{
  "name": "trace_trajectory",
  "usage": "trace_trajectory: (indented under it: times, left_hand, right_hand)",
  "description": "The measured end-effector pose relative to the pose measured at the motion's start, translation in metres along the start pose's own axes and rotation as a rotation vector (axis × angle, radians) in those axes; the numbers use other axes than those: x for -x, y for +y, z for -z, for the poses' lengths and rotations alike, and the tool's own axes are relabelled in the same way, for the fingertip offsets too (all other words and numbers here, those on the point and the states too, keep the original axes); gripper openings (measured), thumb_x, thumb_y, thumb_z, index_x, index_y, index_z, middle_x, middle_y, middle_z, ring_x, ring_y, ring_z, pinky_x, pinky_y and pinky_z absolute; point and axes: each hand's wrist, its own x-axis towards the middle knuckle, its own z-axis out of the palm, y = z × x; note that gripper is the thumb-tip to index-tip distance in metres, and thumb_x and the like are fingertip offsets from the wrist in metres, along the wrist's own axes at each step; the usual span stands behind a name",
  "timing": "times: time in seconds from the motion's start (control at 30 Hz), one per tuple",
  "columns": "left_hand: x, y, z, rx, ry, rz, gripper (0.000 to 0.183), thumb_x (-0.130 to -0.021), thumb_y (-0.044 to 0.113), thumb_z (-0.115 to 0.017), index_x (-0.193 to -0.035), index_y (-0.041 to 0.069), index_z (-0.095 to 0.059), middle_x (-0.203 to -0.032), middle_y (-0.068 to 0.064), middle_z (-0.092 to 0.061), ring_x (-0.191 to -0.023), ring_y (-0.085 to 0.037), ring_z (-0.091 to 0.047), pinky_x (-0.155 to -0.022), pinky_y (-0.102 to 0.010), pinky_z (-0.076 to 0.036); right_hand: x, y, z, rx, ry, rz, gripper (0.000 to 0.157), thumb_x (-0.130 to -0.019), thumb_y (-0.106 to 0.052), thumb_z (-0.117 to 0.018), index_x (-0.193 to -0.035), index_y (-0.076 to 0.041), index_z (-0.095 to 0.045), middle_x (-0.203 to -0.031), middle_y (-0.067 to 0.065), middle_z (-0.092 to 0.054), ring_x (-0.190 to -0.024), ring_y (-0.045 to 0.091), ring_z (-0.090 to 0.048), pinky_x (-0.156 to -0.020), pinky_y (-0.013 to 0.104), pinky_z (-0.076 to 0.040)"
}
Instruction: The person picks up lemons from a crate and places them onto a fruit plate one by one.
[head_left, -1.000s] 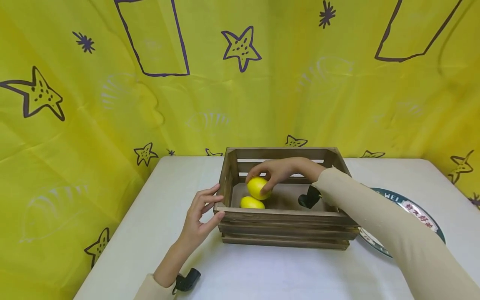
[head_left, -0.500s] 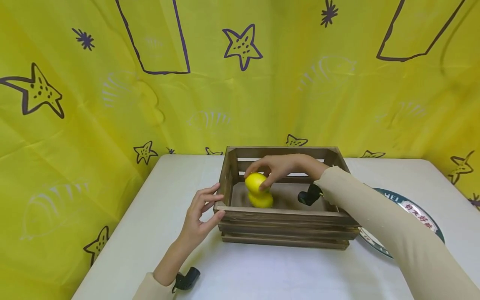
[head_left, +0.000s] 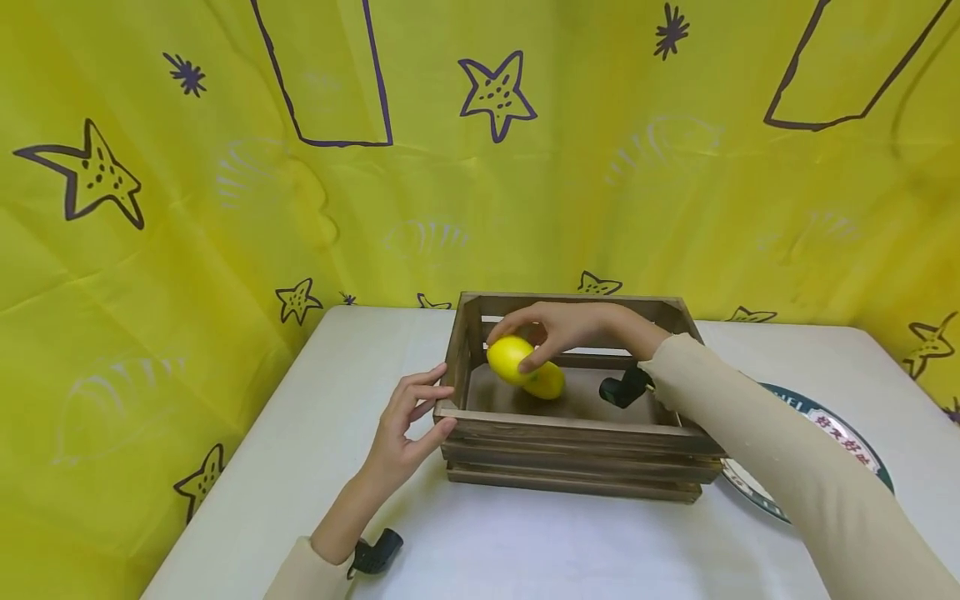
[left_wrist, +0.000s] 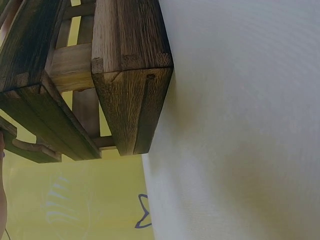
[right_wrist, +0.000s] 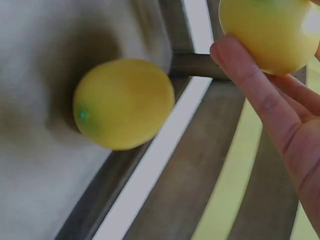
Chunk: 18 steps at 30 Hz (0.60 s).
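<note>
My right hand (head_left: 558,329) holds a yellow lemon (head_left: 508,360) between thumb and fingers, inside the wooden crate (head_left: 577,423) near its left end. A second lemon (head_left: 547,382) lies on the crate's floor, partly behind the held one in the head view. In the right wrist view that loose lemon (right_wrist: 124,104) shows whole, its green tip facing left. The held lemon (right_wrist: 270,30) is up at the top right there, cut off by the frame. My left hand (head_left: 405,425) rests its fairly straight fingers and thumb at the crate's front left corner.
A round plate (head_left: 862,446) with a green rim and red lettering lies on the white table (head_left: 570,550) to the right, partly behind the crate and right sleeve (head_left: 765,450). Behind the table hangs a yellow cloth (head_left: 420,192) printed with starfish.
The held lemon has risen slightly in my right hand. The loose lemon has shifted right and back across the crate's floor. My left hand keeps its place at the corner.
</note>
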Motion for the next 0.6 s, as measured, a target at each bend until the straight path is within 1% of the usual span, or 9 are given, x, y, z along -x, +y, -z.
trace_trajectory:
  times: [0.13,0.2,0.27,0.37,0.5,0.6]
  left_hand:
    - [0.0,-0.001,0.0,-0.001,-0.008,0.002,0.037,-0.083,-0.008,-0.069,-0.117,0.003,-0.058,-0.135,-0.019,-0.05,-0.128,-0.015,-0.05,-0.099,-0.027,-0.048]
    - [0.0,-0.001,-0.001,-0.001,-0.014,0.007,0.037,-0.084,-0.006,-0.069,-0.117,0.003,-0.058,-0.135,-0.018,-0.05,-0.128,-0.018,-0.05,-0.099,-0.027,-0.048]
    - [0.0,-0.001,-0.002,-0.004,-0.018,0.014,0.036,-0.084,-0.005,-0.07,-0.117,0.004,-0.058,-0.136,-0.018,-0.05,-0.129,-0.02,-0.05,-0.099,-0.027,-0.048]
    - [0.001,-0.001,-0.001,-0.01,-0.016,0.02,0.036,-0.085,-0.004,-0.07,-0.117,0.004,-0.058,-0.136,-0.017,-0.05,-0.129,-0.019,-0.05,-0.099,-0.027,-0.048]
    - [0.001,-0.001,0.0,-0.008,-0.011,0.015,0.036,-0.084,-0.005,-0.07,-0.117,0.004,-0.058,-0.136,-0.017,-0.05,-0.129,-0.015,-0.049,-0.099,-0.028,-0.048]
    - [0.0,-0.001,0.001,-0.001,-0.004,0.0,0.037,-0.084,-0.006,-0.069,-0.117,0.003,-0.058,-0.136,-0.019,-0.049,-0.128,-0.015,-0.049,-0.099,-0.028,-0.049]
  right_hand:
    - [0.005,-0.008,0.001,0.03,0.041,0.009,0.052,-0.087,-0.026,-0.074,-0.135,-0.021,-0.056,-0.141,-0.002,-0.05,-0.119,0.022,-0.05,-0.099,0.041,-0.049]
    - [0.009,-0.011,0.002,0.001,0.048,0.008,0.053,-0.088,-0.025,-0.073,-0.136,-0.02,-0.055,-0.142,0.0,-0.048,-0.119,0.024,-0.05,-0.098,0.04,-0.05]
    - [0.011,-0.015,0.002,-0.044,0.048,0.015,0.054,-0.088,-0.023,-0.073,-0.138,-0.017,-0.052,-0.143,0.003,-0.046,-0.117,0.026,-0.051,-0.097,0.04,-0.051]
    - [0.012,-0.022,0.005,-0.08,0.04,0.057,0.057,-0.089,-0.016,-0.071,-0.141,-0.01,-0.047,-0.145,0.01,-0.043,-0.116,0.029,-0.053,-0.096,0.041,-0.051]
    - [0.011,-0.028,0.01,-0.063,0.033,0.126,0.058,-0.09,-0.011,-0.069,-0.142,-0.002,-0.043,-0.143,0.016,-0.043,-0.113,0.029,-0.055,-0.095,0.04,-0.052]
    - [0.011,-0.031,0.013,-0.068,0.036,0.157,0.058,-0.09,-0.01,-0.068,-0.141,0.0,-0.042,-0.141,0.018,-0.043,-0.111,0.029,-0.055,-0.094,0.038,-0.053]
